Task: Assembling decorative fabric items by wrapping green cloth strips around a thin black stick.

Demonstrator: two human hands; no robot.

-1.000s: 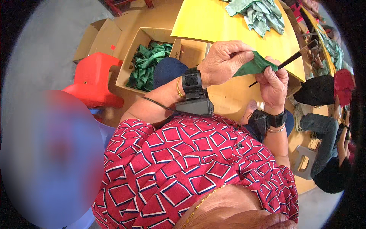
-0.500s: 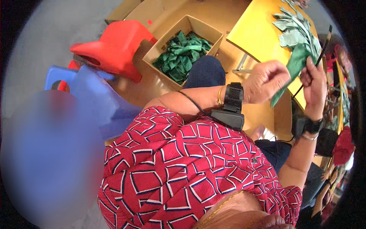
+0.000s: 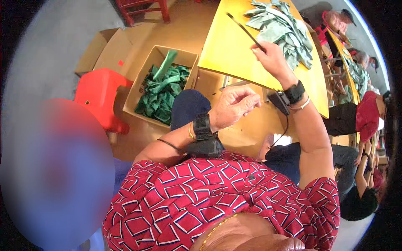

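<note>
My right hand (image 3: 273,62) is raised over the yellow table (image 3: 222,46), its fingers closed round a thin black stick (image 3: 245,31) that points up and to the left. Beside it on the tabletop lies a spread pile of pale green cloth pieces (image 3: 287,35). Lower and to the left, my left hand (image 3: 235,105) is in front of the table edge with curled fingers and nothing visible in them. A cardboard box (image 3: 190,62) to the left holds many crumpled darker green pieces (image 3: 161,98). One long green strip (image 3: 166,65) stands upright above that heap, apparently in mid-fall.
A red plastic stool (image 3: 98,90) stands left of the box, near open cardboard flaps (image 3: 113,48). More red furniture (image 3: 144,10) is at the far left. Other people sit at another yellow table on the right. A large blurred blue shape covers the lower left.
The green strip has left my hands and is now over the box. My right hand, still with the stick, has moved left over the table. My view has turned rightward.
</note>
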